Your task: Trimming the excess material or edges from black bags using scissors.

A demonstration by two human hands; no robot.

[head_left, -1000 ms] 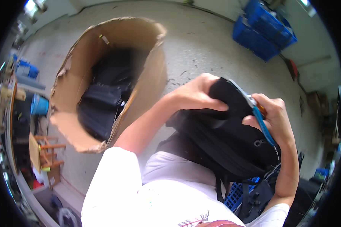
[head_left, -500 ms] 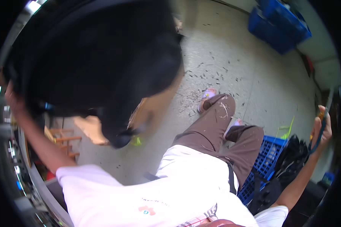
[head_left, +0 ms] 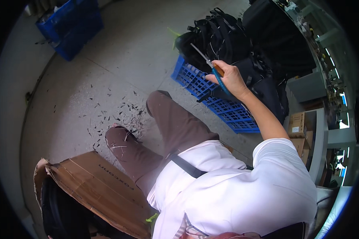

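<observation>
My right hand (head_left: 233,81) is closed around the handles of a pair of scissors (head_left: 208,62), which are blue and orange with a pale metal blade. The blade points up and to the left. Just past the hand, black backpacks (head_left: 221,36) with straps and loose threads lie heaped in and over a blue plastic crate (head_left: 231,111). At the lower left, a black bag (head_left: 60,211) sits against a brown cardboard box (head_left: 99,187), partly inside its torn edge. I cannot make out my left hand in this view.
Black scraps and pale thread ends (head_left: 127,115) litter the grey floor around my feet. A dark blue bin (head_left: 73,30) stands at the far left by the wall. Small cardboard boxes (head_left: 301,129) sit on a shelf at the right, beside a long bench.
My view has swung to the right. The large black bag that my left hand held up is now low at the left by the cardboard box. The scissors stay in my right hand.
</observation>
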